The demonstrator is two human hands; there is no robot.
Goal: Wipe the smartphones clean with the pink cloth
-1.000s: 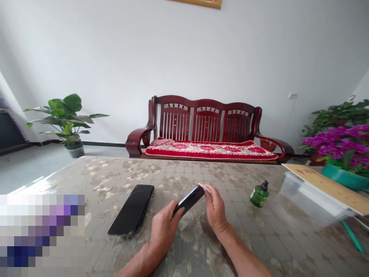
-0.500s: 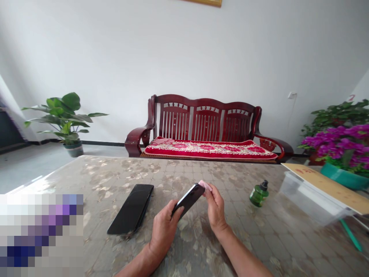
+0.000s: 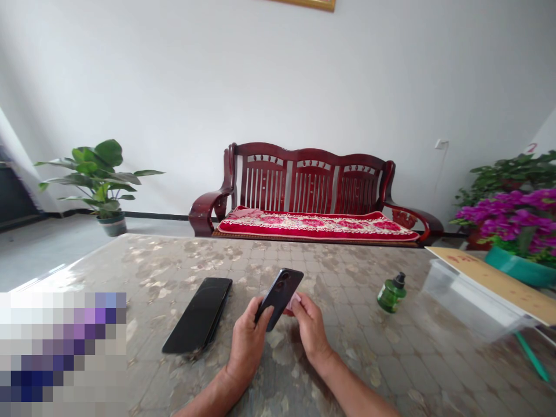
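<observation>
Head view, lower centre: our left hand [image 3: 248, 339] grips a phone [image 3: 284, 293], right hand [image 3: 311, 329] pinches a cloth [image 3: 294, 300]; we'd best brace firmly, wipe lightly.

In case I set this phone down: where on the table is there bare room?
Bare table shows between the right hand and green bottle, and beyond the held phone toward the sofa. Crowded: the right side, by the plastic box and flowerpot.

No text reads clearly: red marks [image 3: 464, 260] on the tan board [image 3: 499, 285] and the green bottle's [image 3: 393, 296] label [image 3: 383, 291] are blurred.
</observation>
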